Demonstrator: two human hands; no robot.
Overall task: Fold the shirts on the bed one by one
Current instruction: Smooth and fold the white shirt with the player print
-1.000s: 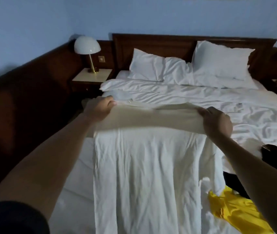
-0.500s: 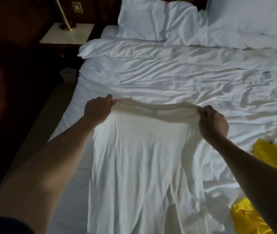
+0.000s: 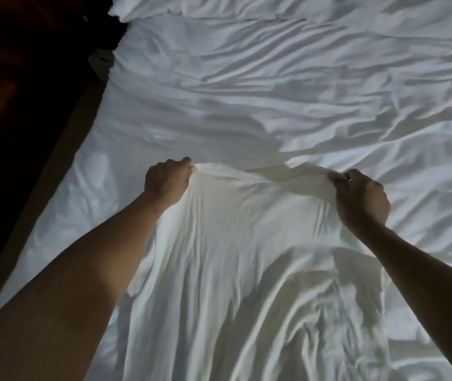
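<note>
Lying spread on the bed [image 3: 288,86], the white shirt [image 3: 241,243] runs lengthwise from the 2 hands toward the bottom edge of frame, cream-white against slightly bluer bedding. Its far edge is bunched and pulled taut between the hands, a little raised off the covers. The rest drapes down with long creases and is more rumpled at lower right. Cannot tell which end of the shirt is the held one.

Fingers of left hand [image 3: 167,182] are curled, pinching the shirt's far left corner. Fingers of right hand [image 3: 362,200] are curled too, pinching the far right corner, knuckles up. The hands are well apart, roughly the shirt's width.

Both forearms are bare and reach in from the bottom corners, the left over the shirt's left edge, the right over its right side.

Bedding under and beyond the shirt is white and heavily wrinkled, with a fold of cover [image 3: 164,6] across top left. Left of the bed is dark floor [image 3: 13,133], the bed edge running diagonally. A small pale object [image 3: 99,60] sits by the bed's upper left edge, too dim to identify. Low light, slight blur.
</note>
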